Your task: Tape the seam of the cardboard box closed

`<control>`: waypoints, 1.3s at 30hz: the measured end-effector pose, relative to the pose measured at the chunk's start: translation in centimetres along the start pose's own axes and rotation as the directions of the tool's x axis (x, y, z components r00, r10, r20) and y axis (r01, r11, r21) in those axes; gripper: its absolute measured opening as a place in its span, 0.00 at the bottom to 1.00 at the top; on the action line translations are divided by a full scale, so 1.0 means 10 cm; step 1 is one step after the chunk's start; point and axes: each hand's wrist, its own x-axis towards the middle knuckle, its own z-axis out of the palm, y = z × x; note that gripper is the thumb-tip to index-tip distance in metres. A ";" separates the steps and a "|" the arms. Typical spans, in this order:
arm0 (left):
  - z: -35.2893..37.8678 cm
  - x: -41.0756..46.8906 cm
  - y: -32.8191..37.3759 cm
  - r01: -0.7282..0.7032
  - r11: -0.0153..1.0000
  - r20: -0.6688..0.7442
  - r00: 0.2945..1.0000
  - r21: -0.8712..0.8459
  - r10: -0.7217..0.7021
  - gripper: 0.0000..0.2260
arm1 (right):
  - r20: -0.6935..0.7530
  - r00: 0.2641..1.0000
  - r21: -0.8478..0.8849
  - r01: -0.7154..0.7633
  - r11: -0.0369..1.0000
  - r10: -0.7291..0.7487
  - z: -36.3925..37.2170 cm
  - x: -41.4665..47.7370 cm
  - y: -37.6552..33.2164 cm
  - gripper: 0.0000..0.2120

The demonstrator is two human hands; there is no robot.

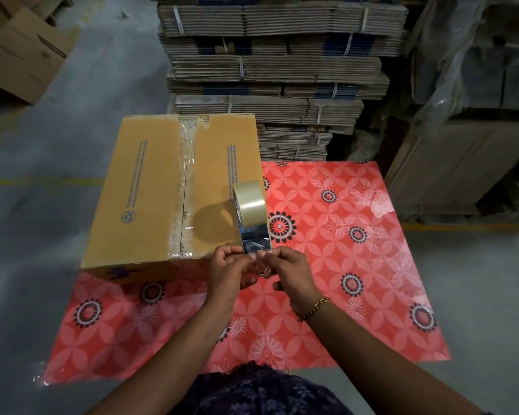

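A closed cardboard box (150,187) stands on a red flowered sheet (342,250). A strip of clear tape (184,187) runs along its middle seam from the far edge to the near edge. A roll of clear tape (248,202) hangs upright over the box's near right corner. A short stretch of tape leads from the roll down to my hands. My left hand (229,272) and my right hand (288,272) pinch the loose end of that tape between them, just in front of the box's near right corner.
A tall stack of bundled flat cartons (282,70) rises right behind the box. Plastic-wrapped goods (474,85) stand at the right. An open carton (21,55) sits on the grey floor at the far left.
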 end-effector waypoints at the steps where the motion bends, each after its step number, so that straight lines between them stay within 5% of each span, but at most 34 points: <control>1: 0.00 0.00 -0.01 -0.002 1.000 -0.002 1.000 -0.007 0.002 0.14 | -0.001 1.000 0.004 -0.010 1.000 0.010 -0.01 0.00 0.00 0.07; 11: -0.02 0.06 -0.01 0.008 0.998 0.030 1.000 -0.063 -0.006 0.13 | 0.161 0.976 0.061 -0.159 0.985 0.148 -0.17 0.05 -0.10 0.07; 18: -0.09 0.08 -0.09 -0.149 0.983 0.074 0.987 0.112 0.141 0.09 | 0.156 0.985 -0.191 -0.037 0.981 0.067 -0.25 0.12 -0.10 0.10; 23: -0.22 0.07 -0.11 -0.131 0.976 0.080 0.990 0.173 0.119 0.08 | 0.104 0.994 -0.347 0.010 0.938 0.028 -0.39 0.12 -0.12 0.10; 28: -0.39 0.00 -0.08 -0.242 0.913 0.059 0.970 0.328 0.236 0.06 | 0.015 0.991 -0.330 0.134 0.935 -0.136 -0.50 0.18 -0.29 0.08; 30: -0.35 -0.02 0.09 -0.295 0.909 0.087 0.956 0.296 0.282 0.03 | 0.044 0.987 -0.287 0.159 0.945 -0.152 -0.44 0.23 -0.40 0.13; 33: -0.21 0.02 0.35 -0.225 0.961 0.173 0.965 0.162 0.197 0.19 | 0.128 0.984 -0.201 0.144 0.969 -0.120 -0.27 0.26 -0.60 0.22; 35: -0.11 0.07 0.46 -0.147 0.985 0.245 0.962 0.096 0.119 0.24 | 0.182 0.979 -0.143 0.117 0.983 -0.090 -0.13 0.25 -0.69 0.17; 39: -0.01 0.10 0.59 -0.094 0.995 0.341 0.935 -0.024 0.097 0.15 | 0.230 0.972 -0.143 0.089 0.986 -0.055 0.08 0.24 -0.69 0.19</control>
